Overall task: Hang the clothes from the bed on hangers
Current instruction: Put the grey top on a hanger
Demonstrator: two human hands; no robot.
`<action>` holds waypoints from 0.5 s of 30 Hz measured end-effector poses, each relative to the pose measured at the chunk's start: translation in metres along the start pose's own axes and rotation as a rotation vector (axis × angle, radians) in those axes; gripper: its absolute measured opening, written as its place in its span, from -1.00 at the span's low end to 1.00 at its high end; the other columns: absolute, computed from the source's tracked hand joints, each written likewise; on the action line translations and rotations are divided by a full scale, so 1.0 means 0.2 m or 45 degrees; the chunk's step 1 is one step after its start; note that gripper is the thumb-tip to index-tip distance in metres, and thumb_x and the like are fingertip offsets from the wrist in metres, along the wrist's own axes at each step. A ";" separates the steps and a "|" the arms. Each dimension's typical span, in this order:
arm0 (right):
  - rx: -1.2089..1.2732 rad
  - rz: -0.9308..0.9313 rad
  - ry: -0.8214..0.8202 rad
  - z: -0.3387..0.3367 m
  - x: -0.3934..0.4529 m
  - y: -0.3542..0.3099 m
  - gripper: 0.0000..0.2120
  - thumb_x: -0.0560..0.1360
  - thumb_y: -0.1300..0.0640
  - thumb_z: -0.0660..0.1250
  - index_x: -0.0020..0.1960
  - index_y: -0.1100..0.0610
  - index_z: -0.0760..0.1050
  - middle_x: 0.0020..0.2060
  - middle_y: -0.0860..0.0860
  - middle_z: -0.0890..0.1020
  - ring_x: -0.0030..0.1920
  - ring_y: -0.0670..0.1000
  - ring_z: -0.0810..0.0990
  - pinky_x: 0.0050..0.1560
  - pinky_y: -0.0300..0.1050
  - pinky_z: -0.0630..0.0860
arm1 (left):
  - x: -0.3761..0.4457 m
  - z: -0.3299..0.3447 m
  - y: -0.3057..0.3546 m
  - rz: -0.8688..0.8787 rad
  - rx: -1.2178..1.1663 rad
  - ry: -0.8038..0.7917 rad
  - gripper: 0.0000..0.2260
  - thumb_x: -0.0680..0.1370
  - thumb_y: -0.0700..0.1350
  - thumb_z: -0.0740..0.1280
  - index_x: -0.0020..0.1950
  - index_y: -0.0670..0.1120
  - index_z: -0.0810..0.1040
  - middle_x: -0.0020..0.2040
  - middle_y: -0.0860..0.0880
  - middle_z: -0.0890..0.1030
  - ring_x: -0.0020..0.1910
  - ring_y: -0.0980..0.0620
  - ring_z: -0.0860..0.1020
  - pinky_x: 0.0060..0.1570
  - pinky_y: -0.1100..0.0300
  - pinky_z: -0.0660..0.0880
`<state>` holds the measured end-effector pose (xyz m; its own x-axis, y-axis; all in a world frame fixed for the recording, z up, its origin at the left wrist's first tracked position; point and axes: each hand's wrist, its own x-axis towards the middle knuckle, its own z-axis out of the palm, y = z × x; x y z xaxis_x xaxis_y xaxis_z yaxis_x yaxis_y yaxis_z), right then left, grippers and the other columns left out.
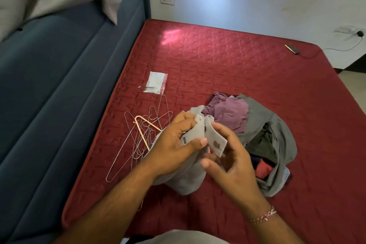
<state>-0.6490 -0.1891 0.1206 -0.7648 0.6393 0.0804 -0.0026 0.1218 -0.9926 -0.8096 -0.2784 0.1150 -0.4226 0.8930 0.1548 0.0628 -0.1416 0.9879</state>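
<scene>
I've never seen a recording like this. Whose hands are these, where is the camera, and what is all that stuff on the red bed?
There is no machine here: a person wears a wide-angle camera on the head, so you look down at their own two hands. The left hand and the right hand both grip a light grey garment, apparently at a band with small metal hooks. It hangs over the red mattress. To the left lies a heap of wire hangers, one of them pink. To the right is a pile of clothes, purple and grey on top. Further back lie a small plastic packet and a phone on a cable.
</scene>
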 end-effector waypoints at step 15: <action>0.427 0.212 0.399 -0.51 0.27 0.04 -0.84 0.63 0.24 0.32 -0.06 0.24 0.65 -0.27 0.14 0.70 -0.27 0.08 0.69 -0.22 -0.08 0.71 | 0.20 0.23 -0.12 -0.309 0.332 -0.077 -0.85 0.53 -0.11 0.54 -0.07 -0.13 0.63 -0.02 -0.08 0.65 -0.06 0.05 0.64 -0.09 -0.04 0.58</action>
<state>-0.6248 -0.0771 0.1267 -0.5420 0.8333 -0.1092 -0.1434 -0.2197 -0.9650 -0.7861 -0.2197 0.0980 -0.3998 0.9120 -0.0920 0.1991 0.1844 0.9625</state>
